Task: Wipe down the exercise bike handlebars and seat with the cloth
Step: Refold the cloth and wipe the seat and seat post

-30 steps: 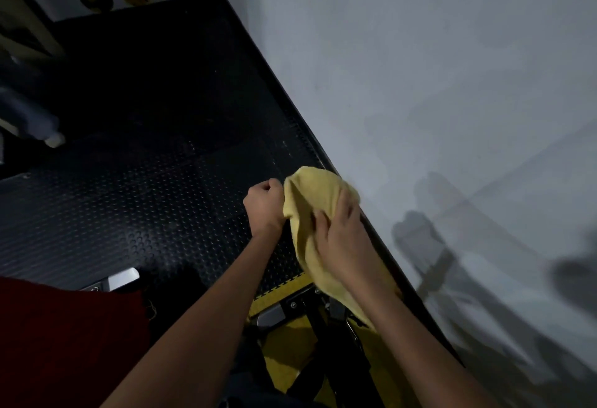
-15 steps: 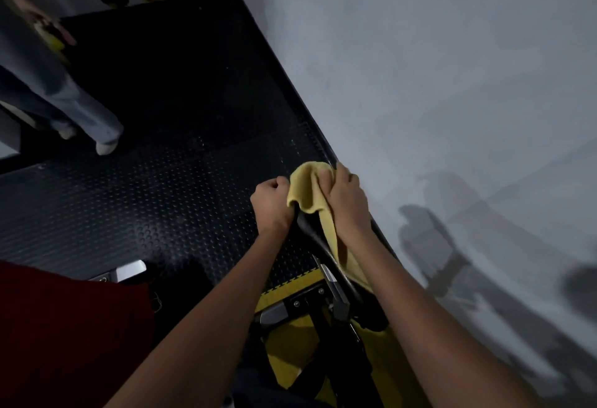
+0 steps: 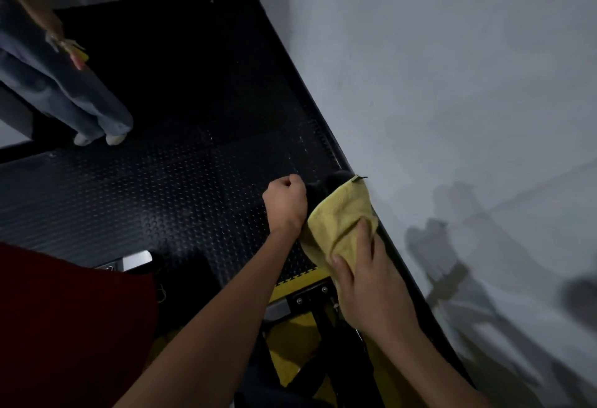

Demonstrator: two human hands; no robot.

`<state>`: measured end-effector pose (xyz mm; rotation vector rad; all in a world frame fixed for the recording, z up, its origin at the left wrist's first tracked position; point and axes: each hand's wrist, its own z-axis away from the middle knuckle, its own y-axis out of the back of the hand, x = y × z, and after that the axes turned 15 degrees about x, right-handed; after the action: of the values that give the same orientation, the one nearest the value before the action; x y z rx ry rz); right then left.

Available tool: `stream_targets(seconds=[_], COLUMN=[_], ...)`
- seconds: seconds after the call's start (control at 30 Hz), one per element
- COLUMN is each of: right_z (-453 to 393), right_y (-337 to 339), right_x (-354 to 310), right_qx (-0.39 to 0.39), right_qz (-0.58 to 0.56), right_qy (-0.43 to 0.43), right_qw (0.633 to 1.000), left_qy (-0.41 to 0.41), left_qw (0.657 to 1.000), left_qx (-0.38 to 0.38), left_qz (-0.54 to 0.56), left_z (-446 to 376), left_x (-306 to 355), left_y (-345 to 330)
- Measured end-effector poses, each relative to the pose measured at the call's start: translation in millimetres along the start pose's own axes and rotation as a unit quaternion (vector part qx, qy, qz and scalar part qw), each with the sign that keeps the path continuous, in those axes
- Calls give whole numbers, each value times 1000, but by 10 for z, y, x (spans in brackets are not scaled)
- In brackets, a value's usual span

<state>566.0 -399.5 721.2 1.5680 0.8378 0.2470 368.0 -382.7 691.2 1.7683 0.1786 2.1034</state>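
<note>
The yellow cloth (image 3: 342, 223) lies draped over the dark bike seat (image 3: 326, 185), centre frame; it looks soft, light and prone to bunching. The right hand (image 3: 371, 285), at 5 o'clock, presses it flat-fingered. The left hand (image 3: 286, 202), at 9 o'clock, grips the seat's edge, fist closed.

Another person's trouser legs (image 3: 80, 101) stand on black studded flooring (image 3: 161, 188) beside a grey wall (image 3: 452, 68).
</note>
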Motion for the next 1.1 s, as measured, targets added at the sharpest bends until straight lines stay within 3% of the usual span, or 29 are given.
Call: stream_targets(seconds=[0.27,0.57,0.67,0.73,0.9,1.1], right_z=[-1215,-149,-147,-374,-1181,-837], right_y=[-344,4,1,-96,-376,-289], right_x=[-146,14,-5,-47,-79,-46], right_qx=[-5,-32,-24,-15,-1,-29], right_qz=[-88,-59,-42,-60,-158,-128], right_qy=[-128,-49,-32,-51,-195,-161], right_qw=[988,997,998,997,968,978], left_qy=[8,13,0,0,4,10], left_qw=[1000,1000,1000,1000,1000,1000], left_qx=[-9,-12,-2,-1,-4,-11], left_qz=[-10,-16,-19,-25,-23,-14], left_z=[-28,-45,-36,-43,-51,-34], left_x=[6,-23,-32,-27,-12,-20], left_y=[12,-13,-16,-18,-6,2])
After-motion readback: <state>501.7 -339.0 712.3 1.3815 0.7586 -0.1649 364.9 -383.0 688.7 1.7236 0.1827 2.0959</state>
